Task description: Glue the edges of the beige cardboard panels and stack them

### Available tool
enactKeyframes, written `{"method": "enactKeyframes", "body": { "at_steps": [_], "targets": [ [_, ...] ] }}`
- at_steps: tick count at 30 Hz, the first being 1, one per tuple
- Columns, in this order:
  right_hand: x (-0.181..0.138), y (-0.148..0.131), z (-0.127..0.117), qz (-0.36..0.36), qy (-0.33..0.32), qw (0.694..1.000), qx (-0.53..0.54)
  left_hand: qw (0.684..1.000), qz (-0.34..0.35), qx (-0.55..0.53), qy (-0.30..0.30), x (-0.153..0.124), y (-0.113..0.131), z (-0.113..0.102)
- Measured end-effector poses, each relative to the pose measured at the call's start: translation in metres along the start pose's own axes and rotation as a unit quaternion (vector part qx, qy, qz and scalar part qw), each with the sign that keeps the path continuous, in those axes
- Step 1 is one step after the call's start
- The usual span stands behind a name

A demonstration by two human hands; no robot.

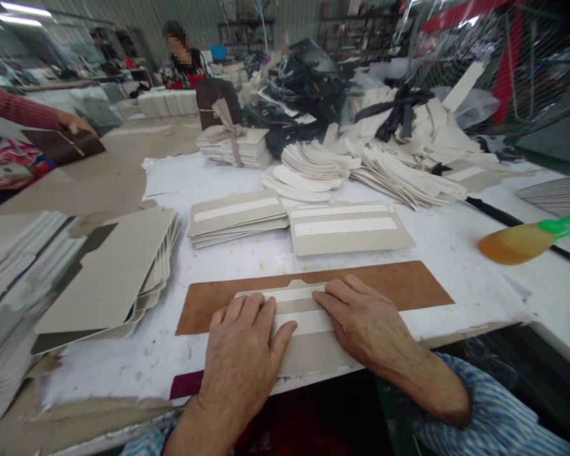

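A beige card piece (pixel 308 345) with two white strips lies on a brown board (pixel 399 285) at the table's near edge. My left hand (pixel 244 351) lies flat on the card's left part, fingers stretched out. My right hand (pixel 361 320) presses flat on its right part, fingers pointing left along a white strip. Neither hand holds anything.
Two stacks of similar striped cards (pixel 240 218) (pixel 346 228) lie beyond the board. Plain card stacks (pixel 118 272) sit at the left, fanned curved pieces (pixel 313 171) farther back. An orange bottle with green nozzle (pixel 522 240) lies at right. Another person's hand (pixel 76 123) at far left; a seated person (pixel 185 60) behind.
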State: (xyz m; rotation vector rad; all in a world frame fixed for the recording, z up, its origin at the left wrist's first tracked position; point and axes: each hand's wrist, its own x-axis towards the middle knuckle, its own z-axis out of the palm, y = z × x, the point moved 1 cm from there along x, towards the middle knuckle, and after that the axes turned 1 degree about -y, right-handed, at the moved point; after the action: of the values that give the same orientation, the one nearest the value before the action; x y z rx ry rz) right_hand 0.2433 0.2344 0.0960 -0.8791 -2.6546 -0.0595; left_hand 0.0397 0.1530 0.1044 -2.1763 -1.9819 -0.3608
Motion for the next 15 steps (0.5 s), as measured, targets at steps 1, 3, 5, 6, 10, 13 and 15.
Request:
{"method": "enactKeyframes", "body": {
  "at_steps": [1,3,5,6,10,13,15],
  "targets": [
    [-0.004,0.004,-0.001,0.004,0.002,1.000,-0.007,1.000,0.000,0.002,0.007,-0.001,-0.002,-0.001],
    [-0.013,0.014,-0.004,0.022,0.006,1.000,-0.022,1.000,-0.003,0.002,0.018,-0.005,-0.009,-0.003],
    [-0.026,0.026,-0.008,0.043,0.023,0.998,-0.039,1.000,-0.012,0.002,0.028,-0.012,-0.019,-0.005],
    [-0.033,0.032,-0.009,0.055,0.043,0.997,-0.045,0.999,-0.020,0.003,0.031,-0.017,-0.024,-0.005],
    [-0.062,0.041,-0.012,0.101,0.149,0.983,-0.022,0.998,-0.056,0.006,0.029,-0.043,-0.041,0.000],
    [-0.072,0.025,-0.006,0.107,0.148,0.983,0.031,0.998,-0.055,-0.011,0.025,-0.060,-0.047,0.007],
    [-0.074,0.012,0.000,0.116,0.135,0.982,0.064,0.997,-0.058,-0.047,0.028,-0.065,-0.048,0.010]
  ]
}}
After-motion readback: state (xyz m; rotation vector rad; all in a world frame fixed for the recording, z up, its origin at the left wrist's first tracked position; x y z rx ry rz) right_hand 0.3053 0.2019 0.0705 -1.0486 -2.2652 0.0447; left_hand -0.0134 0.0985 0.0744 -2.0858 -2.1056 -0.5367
